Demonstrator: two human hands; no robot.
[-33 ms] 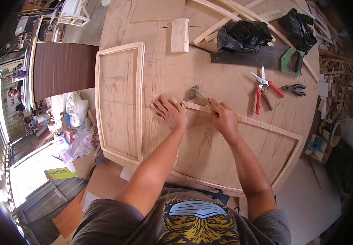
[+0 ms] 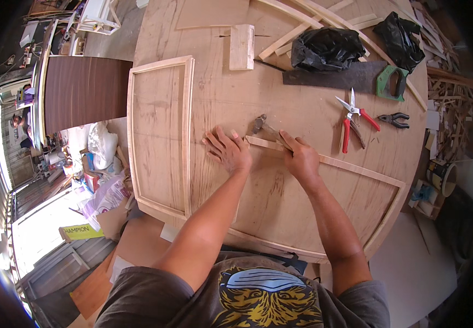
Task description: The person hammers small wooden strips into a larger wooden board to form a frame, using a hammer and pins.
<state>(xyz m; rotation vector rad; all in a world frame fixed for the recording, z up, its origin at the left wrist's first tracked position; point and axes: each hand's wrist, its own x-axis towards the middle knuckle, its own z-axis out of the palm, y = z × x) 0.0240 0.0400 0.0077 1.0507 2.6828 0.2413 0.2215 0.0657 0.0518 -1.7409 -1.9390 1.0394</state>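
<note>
My left hand point(image 2: 228, 150) rests with fingers spread at the upper left corner of a wooden frame point(image 2: 362, 174) on the plywood table, its fingertips pointing away from me. My right hand point(image 2: 302, 158) grips the handle of a hammer point(image 2: 259, 123), with the hammer's head just beyond the frame's top rail, a little to the right of my left fingers. A second wooden frame point(image 2: 188, 136) lies to the left. Red-handled snips point(image 2: 351, 117) and black pliers point(image 2: 394, 119) lie to the right.
A handsaw point(image 2: 390, 83), black plastic bags point(image 2: 326, 49), loose strips point(image 2: 289, 38) and a wood block point(image 2: 241, 47) lie at the back. A dark brown panel point(image 2: 83, 93), bags point(image 2: 102, 147) and a partly visible person point(image 2: 18, 123) are at left; offcuts point(image 2: 455, 104) fill the right.
</note>
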